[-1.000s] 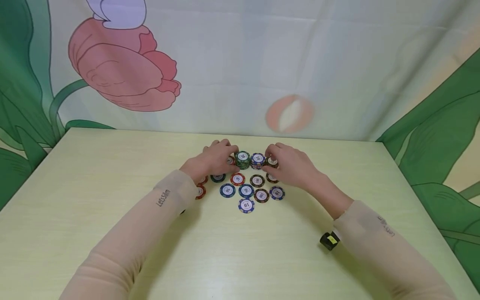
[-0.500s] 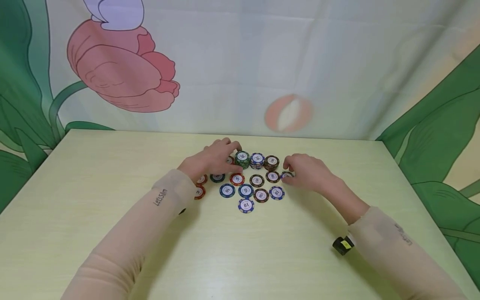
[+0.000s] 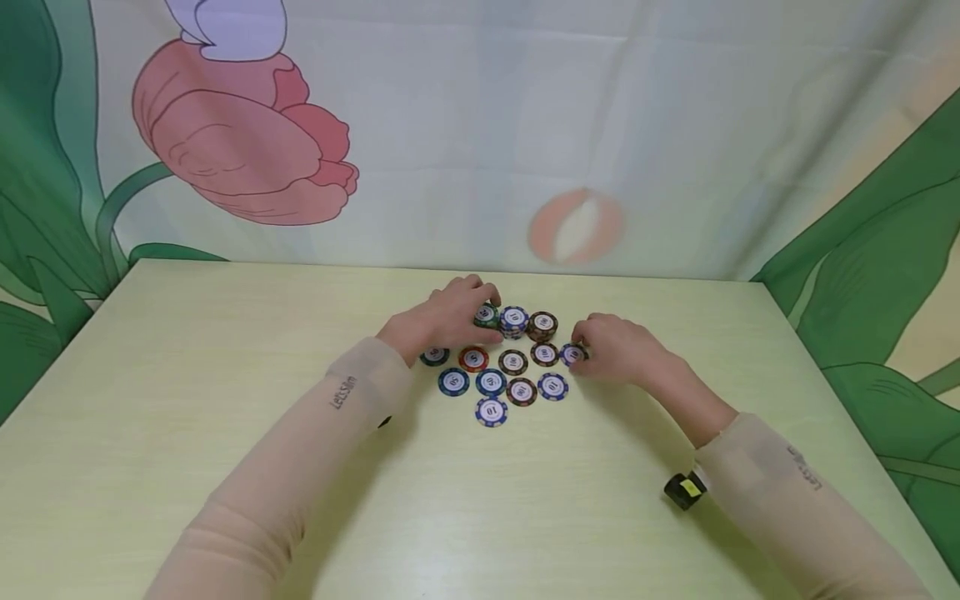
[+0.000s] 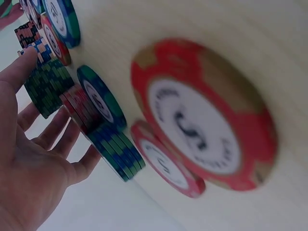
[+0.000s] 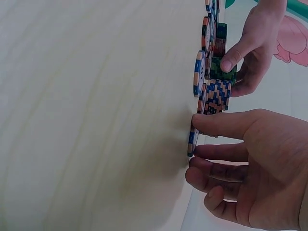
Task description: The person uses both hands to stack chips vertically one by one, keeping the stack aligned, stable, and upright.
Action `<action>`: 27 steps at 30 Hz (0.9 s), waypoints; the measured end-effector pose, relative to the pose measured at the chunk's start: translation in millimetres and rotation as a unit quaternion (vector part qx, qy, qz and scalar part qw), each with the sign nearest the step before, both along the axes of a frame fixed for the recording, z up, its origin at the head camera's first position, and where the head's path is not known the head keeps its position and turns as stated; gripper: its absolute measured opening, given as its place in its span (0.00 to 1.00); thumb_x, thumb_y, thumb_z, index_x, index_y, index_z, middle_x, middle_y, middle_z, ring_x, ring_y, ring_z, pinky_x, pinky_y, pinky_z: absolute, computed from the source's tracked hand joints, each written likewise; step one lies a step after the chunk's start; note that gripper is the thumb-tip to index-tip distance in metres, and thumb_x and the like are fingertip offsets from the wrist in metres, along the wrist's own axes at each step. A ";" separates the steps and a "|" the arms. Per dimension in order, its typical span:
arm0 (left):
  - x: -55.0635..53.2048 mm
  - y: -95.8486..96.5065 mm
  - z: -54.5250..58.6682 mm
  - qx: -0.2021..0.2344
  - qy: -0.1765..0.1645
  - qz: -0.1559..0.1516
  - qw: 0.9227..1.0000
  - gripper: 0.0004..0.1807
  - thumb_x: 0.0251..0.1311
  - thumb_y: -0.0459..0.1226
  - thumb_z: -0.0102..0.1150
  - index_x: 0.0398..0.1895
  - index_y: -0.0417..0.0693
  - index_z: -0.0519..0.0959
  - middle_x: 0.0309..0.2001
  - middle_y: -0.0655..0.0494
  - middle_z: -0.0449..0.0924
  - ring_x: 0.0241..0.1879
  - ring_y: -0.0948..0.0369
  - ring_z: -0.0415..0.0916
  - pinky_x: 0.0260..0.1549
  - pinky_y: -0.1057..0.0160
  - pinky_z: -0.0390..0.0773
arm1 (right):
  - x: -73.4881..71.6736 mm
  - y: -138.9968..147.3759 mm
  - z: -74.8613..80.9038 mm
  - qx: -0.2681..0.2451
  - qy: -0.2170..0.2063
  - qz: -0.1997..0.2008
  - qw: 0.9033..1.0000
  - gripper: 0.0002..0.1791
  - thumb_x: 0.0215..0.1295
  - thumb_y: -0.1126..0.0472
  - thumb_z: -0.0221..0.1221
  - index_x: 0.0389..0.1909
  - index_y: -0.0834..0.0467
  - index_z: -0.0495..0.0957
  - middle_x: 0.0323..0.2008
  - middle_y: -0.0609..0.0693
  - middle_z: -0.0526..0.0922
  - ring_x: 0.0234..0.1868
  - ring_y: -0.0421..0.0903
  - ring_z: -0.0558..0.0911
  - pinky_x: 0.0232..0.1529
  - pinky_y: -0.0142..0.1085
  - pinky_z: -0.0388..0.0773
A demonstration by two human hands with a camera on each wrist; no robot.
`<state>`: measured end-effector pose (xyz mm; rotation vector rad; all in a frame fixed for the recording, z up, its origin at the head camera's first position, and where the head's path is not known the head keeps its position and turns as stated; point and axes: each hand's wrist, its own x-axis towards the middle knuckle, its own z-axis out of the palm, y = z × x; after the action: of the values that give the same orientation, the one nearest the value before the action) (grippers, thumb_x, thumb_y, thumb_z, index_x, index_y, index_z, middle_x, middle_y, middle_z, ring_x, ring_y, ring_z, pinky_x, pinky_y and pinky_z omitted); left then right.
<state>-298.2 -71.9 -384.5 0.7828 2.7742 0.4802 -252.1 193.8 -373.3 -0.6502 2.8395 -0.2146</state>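
In the head view, my left hand [image 3: 450, 317] grips a stack of green poker chips [image 3: 486, 315] at the back of the group, thumb in front and fingers behind. My right hand [image 3: 618, 348] pinches a single blue poker chip [image 3: 574, 355] by its edges at the right end of the layout. In the right wrist view, thumb and forefinger sit at either side of that blue chip [image 5: 192, 139], low at the table. Just right of the green stack stand a blue-and-white stack [image 3: 513, 320] and a dark brown stack [image 3: 542, 324].
Several loose chips lie flat in front, among them a red chip [image 3: 473, 359] and a blue 10 chip [image 3: 491, 412]. The left wrist view shows a red stack [image 4: 81, 108], a blue-green stack [image 4: 117, 149] and a near red chip [image 4: 195, 122]. A printed curtain [image 3: 420, 167] hangs behind.
My right hand moved away from the brown stack, rightward and nearer, to the blue chip at the right. My left hand slid right, further over the green stack.
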 end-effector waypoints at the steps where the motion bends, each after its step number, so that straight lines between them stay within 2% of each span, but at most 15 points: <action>1: 0.1 2.0 0.4 -0.002 -0.001 -0.001 1.000 0.31 0.68 0.53 0.64 0.68 0.51 0.71 0.64 0.47 0.67 0.63 0.50 0.63 0.64 0.40 0.62 | -0.1 0.3 -0.3 0.000 -0.002 0.001 1.000 0.21 0.64 0.57 0.70 0.52 0.66 0.82 0.44 0.55 0.81 0.39 0.49 0.78 0.42 0.47 0.78; 9: -2.8 15.7 0.7 -0.024 -0.007 -0.006 1.000 0.30 0.69 0.53 0.63 0.68 0.49 0.72 0.63 0.47 0.69 0.61 0.50 0.65 0.61 0.42 0.65 | -0.9 1.7 -1.3 -0.011 -0.008 -0.002 1.000 0.20 0.64 0.57 0.69 0.51 0.66 0.82 0.44 0.55 0.82 0.39 0.49 0.78 0.43 0.47 0.78; 16: -4.8 16.7 -3.1 -0.056 -0.001 0.001 0.998 0.32 0.70 0.52 0.62 0.71 0.47 0.71 0.67 0.46 0.68 0.64 0.49 0.64 0.63 0.41 0.65 | -1.7 0.9 -3.8 -0.018 -0.008 -0.003 1.000 0.18 0.64 0.57 0.69 0.48 0.65 0.82 0.41 0.54 0.82 0.37 0.49 0.77 0.41 0.46 0.77; 27: -6.7 17.1 -7.1 -0.069 0.013 -0.001 0.997 0.33 0.70 0.53 0.61 0.73 0.47 0.70 0.71 0.46 0.65 0.66 0.49 0.62 0.63 0.40 0.65 | -2.3 2.1 -7.4 -0.022 0.002 0.006 1.000 0.13 0.61 0.59 0.68 0.41 0.64 0.81 0.38 0.52 0.80 0.35 0.48 0.77 0.38 0.43 0.77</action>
<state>-304.9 -54.8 -391.6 0.7648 2.7950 0.2747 -254.4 195.9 -380.7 -0.6773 2.8420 -0.2741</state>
